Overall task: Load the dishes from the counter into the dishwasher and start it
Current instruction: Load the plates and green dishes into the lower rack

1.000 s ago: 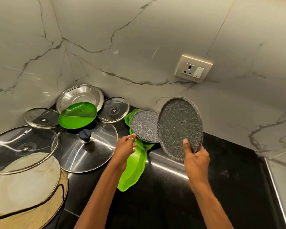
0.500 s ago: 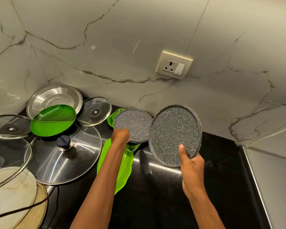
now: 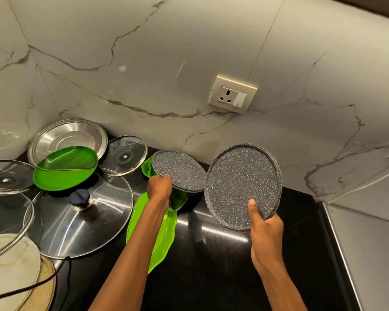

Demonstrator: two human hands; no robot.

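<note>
Grey plate in L grip, 2nd plate in R grip, glass lids x3

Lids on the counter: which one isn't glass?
The large stainless steel lid with the dark knob, left of the left hand. The others, like the small glass lid by the wall, are clear with metal rims.
</note>
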